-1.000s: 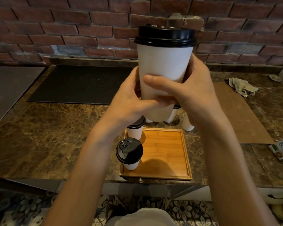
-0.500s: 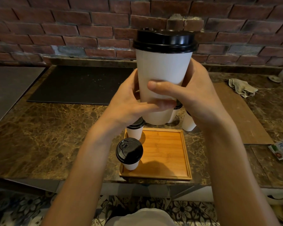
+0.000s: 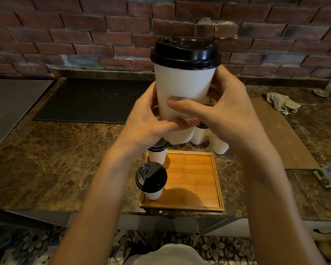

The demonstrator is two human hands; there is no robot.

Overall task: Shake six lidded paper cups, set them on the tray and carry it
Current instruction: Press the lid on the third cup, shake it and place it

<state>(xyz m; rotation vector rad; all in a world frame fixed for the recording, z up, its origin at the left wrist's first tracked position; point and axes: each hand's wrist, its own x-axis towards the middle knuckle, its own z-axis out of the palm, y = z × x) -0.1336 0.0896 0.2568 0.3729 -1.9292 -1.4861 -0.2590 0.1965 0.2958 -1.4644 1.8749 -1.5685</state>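
Shaking step, I reckon: left hand (image 3: 147,121) and right hand (image 3: 231,115), grip closed round the tall white black-lidded paper cup (image 3: 183,96), above the square wooden tray (image 3: 195,178). Next: set it upright beside that tray's two cups (image 3: 151,180).

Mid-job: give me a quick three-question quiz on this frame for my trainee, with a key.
1. True or false: the raised cup has no lid.
2. Multiple choice: the raised cup is held by A) one hand, B) both hands, C) neither hand.
3. Count: how many lidded cups stand on the wooden tray?

Key
1. False: a black lid sits on it.
2. B: the left hand and the right hand both grip its lower half.
3. Two: the near cup and the far cup, both along the tray's left side.
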